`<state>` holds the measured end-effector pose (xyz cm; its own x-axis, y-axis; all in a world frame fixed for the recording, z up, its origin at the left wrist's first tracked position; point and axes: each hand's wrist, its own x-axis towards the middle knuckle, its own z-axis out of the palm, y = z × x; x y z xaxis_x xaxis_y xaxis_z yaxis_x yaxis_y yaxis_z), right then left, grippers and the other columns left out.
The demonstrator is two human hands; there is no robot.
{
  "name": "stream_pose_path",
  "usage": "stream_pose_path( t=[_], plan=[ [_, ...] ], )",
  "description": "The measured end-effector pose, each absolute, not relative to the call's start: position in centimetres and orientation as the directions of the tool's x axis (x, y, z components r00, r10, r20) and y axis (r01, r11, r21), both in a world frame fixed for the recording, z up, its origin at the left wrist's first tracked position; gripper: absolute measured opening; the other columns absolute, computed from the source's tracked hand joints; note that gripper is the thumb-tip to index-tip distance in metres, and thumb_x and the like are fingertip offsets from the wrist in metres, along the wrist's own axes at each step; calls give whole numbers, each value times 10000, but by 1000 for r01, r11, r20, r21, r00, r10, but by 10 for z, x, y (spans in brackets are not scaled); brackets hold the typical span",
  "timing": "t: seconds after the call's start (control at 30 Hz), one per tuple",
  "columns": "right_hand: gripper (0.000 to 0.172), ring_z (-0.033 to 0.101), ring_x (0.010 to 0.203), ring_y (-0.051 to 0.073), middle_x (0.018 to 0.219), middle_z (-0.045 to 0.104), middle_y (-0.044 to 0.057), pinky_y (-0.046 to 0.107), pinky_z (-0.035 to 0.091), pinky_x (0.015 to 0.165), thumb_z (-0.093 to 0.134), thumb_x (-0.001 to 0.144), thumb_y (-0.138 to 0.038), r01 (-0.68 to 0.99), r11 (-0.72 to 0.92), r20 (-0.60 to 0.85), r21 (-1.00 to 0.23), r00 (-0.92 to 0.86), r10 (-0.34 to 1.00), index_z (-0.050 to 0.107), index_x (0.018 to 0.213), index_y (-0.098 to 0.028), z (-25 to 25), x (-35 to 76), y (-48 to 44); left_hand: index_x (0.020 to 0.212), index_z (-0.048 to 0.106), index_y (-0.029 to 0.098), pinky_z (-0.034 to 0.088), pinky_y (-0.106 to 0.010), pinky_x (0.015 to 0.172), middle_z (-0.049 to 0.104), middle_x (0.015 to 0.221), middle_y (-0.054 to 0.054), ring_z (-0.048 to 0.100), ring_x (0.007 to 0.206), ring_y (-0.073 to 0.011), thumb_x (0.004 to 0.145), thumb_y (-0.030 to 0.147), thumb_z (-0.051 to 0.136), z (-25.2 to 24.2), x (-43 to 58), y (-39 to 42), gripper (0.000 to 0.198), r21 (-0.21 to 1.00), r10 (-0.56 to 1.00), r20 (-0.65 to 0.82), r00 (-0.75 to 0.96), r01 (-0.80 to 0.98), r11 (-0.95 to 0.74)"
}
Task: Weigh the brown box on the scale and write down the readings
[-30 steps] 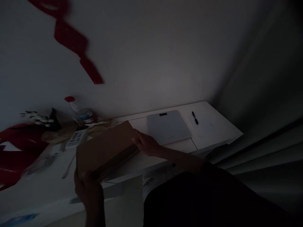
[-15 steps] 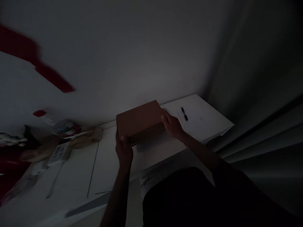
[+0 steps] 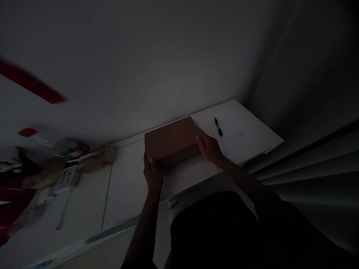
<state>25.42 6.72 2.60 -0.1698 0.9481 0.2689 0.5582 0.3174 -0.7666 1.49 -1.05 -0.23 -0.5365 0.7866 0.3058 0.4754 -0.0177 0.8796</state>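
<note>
Between my two hands is a closed brown cardboard box (image 3: 171, 139), at or just above the white tabletop (image 3: 130, 183); in the dim light I cannot tell whether it touches. My left hand (image 3: 153, 175) grips its left end, the thumb on the near edge. At the opposite end my right hand (image 3: 209, 145) holds on, with its thumb at the near right corner. A black pen (image 3: 218, 127) lies to the right of the box, beside a sheet of paper (image 3: 235, 140).
A clear bottle with a red cap (image 3: 27, 132) lies at the far left. Near it are a brown paper package (image 3: 97, 160) and a small white box (image 3: 67, 179). A wall (image 3: 134, 74) rises behind the table, and a dark curtain (image 3: 316, 168) hangs at the right.
The box has come down closer to the tabletop, still held at both ends. My view has shifted a little, so the bottle and packages appear farther left.
</note>
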Motion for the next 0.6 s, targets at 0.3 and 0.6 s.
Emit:
stream_pose_path(
  t=[0.3, 0.6],
  plan=[
    [701, 724, 1034, 253, 1226, 763, 121, 335, 547, 825, 288, 1059, -594, 546, 356, 304, -759, -186, 934, 474, 1593, -181, 19, 255, 67, 1471, 537, 154, 467, -454, 1101, 667, 1340, -199, 565, 1359, -339, 957, 761, 363, -6, 13, -10, 813, 862, 787, 343, -513, 505, -46],
    [651, 731, 1014, 262, 1137, 778, 126, 354, 524, 838, 294, 1057, -554, 588, 398, 311, -704, -249, 917, 570, 1506, -172, 28, 276, 81, 1396, 561, 187, 558, -377, 896, 661, 1337, -182, 654, 1197, -289, 919, 774, 427, -1, -21, -7, 768, 920, 849, 265, -457, 384, -81]
  ],
)
